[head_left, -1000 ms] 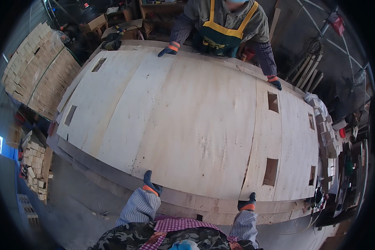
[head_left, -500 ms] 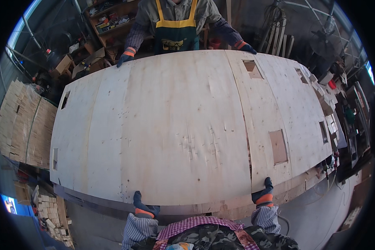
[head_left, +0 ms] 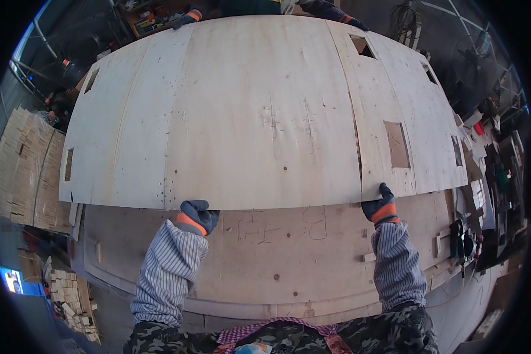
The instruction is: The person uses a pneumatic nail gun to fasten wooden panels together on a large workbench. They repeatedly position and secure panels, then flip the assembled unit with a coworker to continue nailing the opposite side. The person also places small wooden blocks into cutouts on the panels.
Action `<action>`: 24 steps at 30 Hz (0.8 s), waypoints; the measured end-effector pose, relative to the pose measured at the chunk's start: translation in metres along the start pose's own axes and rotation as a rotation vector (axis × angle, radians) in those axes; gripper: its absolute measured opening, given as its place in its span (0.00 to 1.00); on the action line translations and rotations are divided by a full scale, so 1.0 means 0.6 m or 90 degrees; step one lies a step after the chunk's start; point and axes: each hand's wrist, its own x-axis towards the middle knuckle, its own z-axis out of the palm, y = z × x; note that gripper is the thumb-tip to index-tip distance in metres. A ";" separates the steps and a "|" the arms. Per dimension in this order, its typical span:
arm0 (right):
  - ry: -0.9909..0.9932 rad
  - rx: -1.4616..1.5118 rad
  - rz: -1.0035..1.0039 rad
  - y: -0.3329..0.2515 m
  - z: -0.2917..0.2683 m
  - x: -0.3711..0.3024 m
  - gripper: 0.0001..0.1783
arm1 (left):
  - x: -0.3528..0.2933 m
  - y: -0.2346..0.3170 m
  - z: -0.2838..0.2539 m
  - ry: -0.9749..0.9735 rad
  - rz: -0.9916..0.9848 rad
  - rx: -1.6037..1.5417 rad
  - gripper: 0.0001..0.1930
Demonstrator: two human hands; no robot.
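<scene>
A large pale plywood panel (head_left: 248, 118), with several rectangular cutouts, spans the middle of the view. My gloved left hand (head_left: 198, 216) grips its near edge left of centre, fingers wrapped under. Farther right along that edge, my gloved right hand (head_left: 380, 203) holds it too, thumb on top. Both gloves are dark blue with orange cuffs. On the far side, a co-worker's gloved hands (head_left: 189, 19) are at the panel's far edge. Beneath the near edge shows a wooden work surface (head_left: 265, 253) with pencil marks; what lies farther under the panel is hidden.
Bundled wooden strips (head_left: 23, 165) are stacked at the left, with loose wood pieces (head_left: 71, 301) below them. Black tools (head_left: 463, 239) hang at the work surface's right edge. A small wood block (head_left: 369, 258) lies near my right forearm.
The panel has moved away from me toward the co-worker, and my arms have stretched forward with it. More of the wooden surface underneath now shows. The co-worker has shifted farther back.
</scene>
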 end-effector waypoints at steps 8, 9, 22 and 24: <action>-0.054 0.045 0.030 0.047 0.032 0.073 0.17 | 0.197 0.050 -0.069 0.013 0.094 0.226 0.07; -0.074 0.052 0.049 0.050 0.034 0.066 0.17 | 0.197 0.054 -0.072 -0.066 0.105 0.217 0.11; 0.024 -0.012 -0.019 0.061 0.034 0.104 0.21 | 0.131 0.059 -0.066 -0.075 0.112 0.353 0.14; 0.024 -0.044 -0.010 0.062 0.030 0.103 0.23 | 0.132 0.058 -0.056 -0.023 0.072 0.292 0.14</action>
